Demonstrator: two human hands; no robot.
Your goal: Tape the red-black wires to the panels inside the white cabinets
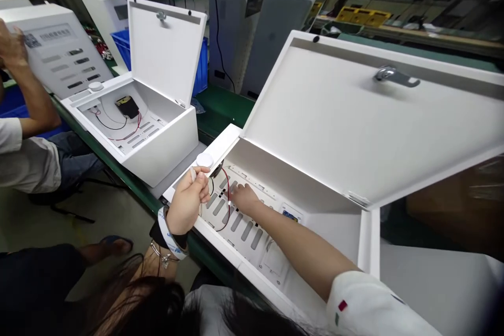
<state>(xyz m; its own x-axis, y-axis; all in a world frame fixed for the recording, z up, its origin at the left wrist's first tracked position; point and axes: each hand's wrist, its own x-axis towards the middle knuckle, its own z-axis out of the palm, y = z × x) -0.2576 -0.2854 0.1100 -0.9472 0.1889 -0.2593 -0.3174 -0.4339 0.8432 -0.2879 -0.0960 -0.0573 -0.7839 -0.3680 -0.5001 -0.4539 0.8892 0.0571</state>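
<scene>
A white metal box (372,241) lies in front of me with its lid (354,121) swung up. My left hand (188,200) is closed in a pinch above the box's near-left rim, beside a round white knob (205,160); a small pale bit shows at the fingertips, too small to name. Round that wrist hangs a roll of white tape (169,233). Inside the box, my right hand (244,198) reaches down to the slotted panel (247,232), fingers curled and partly hidden. Close to its fingertips runs a red wire (229,189). What it grips, if anything, is hidden.
Left of my box stands a second open white box (169,142) holding a black module (127,107) with wires. A co-worker's hand (13,44) touches another white box (59,58) farther left. Blue bins (201,71) stand behind. The green bench (220,107) runs beneath the boxes.
</scene>
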